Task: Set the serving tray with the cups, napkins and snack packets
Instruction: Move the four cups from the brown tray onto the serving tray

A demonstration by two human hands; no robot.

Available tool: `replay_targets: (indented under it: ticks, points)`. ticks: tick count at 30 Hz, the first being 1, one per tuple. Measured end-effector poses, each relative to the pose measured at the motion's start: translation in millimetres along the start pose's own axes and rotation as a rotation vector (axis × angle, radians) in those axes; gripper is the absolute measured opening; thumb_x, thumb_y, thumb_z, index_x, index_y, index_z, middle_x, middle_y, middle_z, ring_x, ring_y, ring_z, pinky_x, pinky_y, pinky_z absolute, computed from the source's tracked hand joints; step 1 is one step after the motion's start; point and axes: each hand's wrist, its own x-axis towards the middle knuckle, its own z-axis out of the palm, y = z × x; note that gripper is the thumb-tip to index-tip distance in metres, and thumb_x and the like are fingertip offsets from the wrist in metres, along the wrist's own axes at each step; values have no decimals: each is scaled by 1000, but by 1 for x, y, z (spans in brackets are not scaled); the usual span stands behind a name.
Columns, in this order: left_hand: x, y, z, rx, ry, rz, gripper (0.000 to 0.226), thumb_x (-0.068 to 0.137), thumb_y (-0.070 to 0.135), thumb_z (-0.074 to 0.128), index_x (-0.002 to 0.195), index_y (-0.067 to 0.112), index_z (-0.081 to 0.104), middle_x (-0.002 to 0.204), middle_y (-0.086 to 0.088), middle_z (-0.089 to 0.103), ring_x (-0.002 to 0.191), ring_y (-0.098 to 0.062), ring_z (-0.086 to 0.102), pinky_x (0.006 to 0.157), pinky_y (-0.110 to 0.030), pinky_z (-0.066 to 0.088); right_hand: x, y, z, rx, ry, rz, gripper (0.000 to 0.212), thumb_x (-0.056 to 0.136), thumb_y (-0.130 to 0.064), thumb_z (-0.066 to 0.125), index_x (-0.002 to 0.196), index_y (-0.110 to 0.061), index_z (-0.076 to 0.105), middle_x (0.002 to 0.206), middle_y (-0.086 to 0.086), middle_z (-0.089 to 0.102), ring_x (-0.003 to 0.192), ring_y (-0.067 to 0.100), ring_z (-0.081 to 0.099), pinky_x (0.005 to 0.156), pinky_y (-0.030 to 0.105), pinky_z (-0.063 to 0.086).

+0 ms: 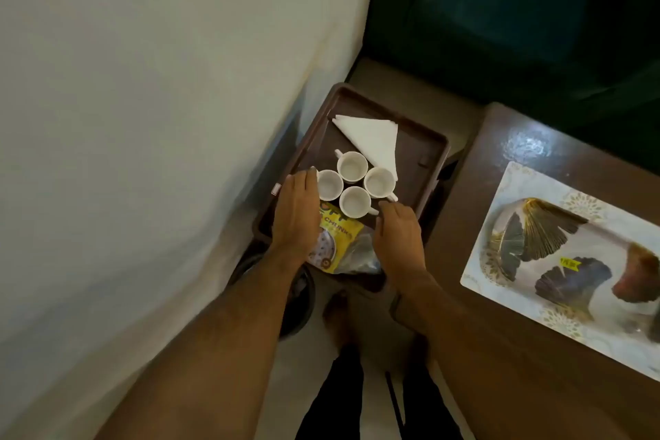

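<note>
A dark brown serving tray point(425, 150) stands low beside a white wall. On it are several white cups point(351, 167) clustered together, with a white napkin point(375, 139) folded into a triangle behind them. A yellow snack packet point(339, 239) and a clear packet point(364, 254) lie at the tray's near end. My left hand point(296, 214) is palm down over the tray's left side, touching the leftmost cup point(329, 184) and covering part of the yellow packet. My right hand point(398, 229) is palm down at the right, fingertips by a cup handle point(391, 197). Neither hand visibly holds anything.
A brown wooden table point(500, 350) stands on the right with a patterned placemat point(557, 257) on it. The white wall point(143, 118) is close on the left and a dark green curtain point(518, 11) hangs behind. My legs and a round dark object point(303, 300) are below the tray.
</note>
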Motion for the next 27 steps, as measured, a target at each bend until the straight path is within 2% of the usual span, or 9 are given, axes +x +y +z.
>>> replay_targets:
  ticks: [3, 7, 12, 17, 19, 22, 24, 27]
  points:
    - [15, -6, 6, -51, -7, 1, 57, 101, 16, 65, 154, 5, 44, 155, -14, 52, 145, -29, 48, 126, -36, 33, 5, 3, 10, 23, -11, 39, 24, 97, 0, 62, 121, 1, 68, 115, 20, 70, 108, 37, 63, 96, 43, 51]
    - [29, -11, 8, -26, -80, 61, 61, 100, 12, 65, 155, 4, 42, 157, -16, 49, 147, -30, 45, 128, -38, 31, 11, 3, 16, 41, -1, 47, 23, 99, -7, 63, 121, -3, 69, 118, 16, 71, 109, 34, 64, 96, 42, 52]
    - [36, -15, 10, -21, -52, 75, 58, 100, 12, 66, 154, 8, 44, 151, -13, 50, 139, -27, 50, 115, -36, 46, 20, 1, 19, 94, 7, 56, 18, 98, -5, 64, 112, -3, 76, 112, 16, 72, 104, 34, 67, 92, 45, 55]
    - [31, -17, 15, -66, 46, 27, 21, 98, 11, 67, 118, 7, 67, 120, -12, 65, 113, -26, 62, 94, -35, 55, 23, 3, 23, 115, 14, 98, 17, 94, -1, 65, 101, -3, 80, 99, 15, 73, 93, 32, 69, 80, 39, 54]
    - [29, -18, 21, -98, 50, 17, 19, 97, 12, 69, 114, 5, 70, 117, -13, 69, 113, -28, 64, 99, -38, 54, 23, 6, 27, 148, 42, 102, 16, 93, 0, 66, 99, -3, 81, 97, 15, 75, 90, 32, 70, 79, 39, 55]
    - [31, -23, 33, -141, 104, 5, 18, 98, 10, 64, 111, 5, 74, 107, -12, 75, 106, -29, 68, 113, -41, 48, 21, 9, 32, 200, 84, 111, 16, 92, 0, 68, 99, -4, 81, 97, 13, 77, 90, 30, 71, 80, 41, 57]
    - [32, -25, 39, -152, 135, -11, 20, 99, 8, 58, 105, 5, 77, 94, -11, 76, 92, -28, 70, 120, -42, 42, 19, 10, 36, 235, 142, 101, 14, 90, 2, 70, 97, -4, 82, 94, 13, 78, 86, 29, 72, 78, 41, 60]
    - [30, -24, 42, -174, 157, -22, 25, 97, 0, 55, 80, 5, 73, 72, -11, 69, 68, -27, 63, 120, -44, 43, 15, 12, 39, 271, 204, 77, 13, 87, 4, 74, 94, -3, 82, 89, 12, 78, 82, 27, 73, 75, 38, 61]
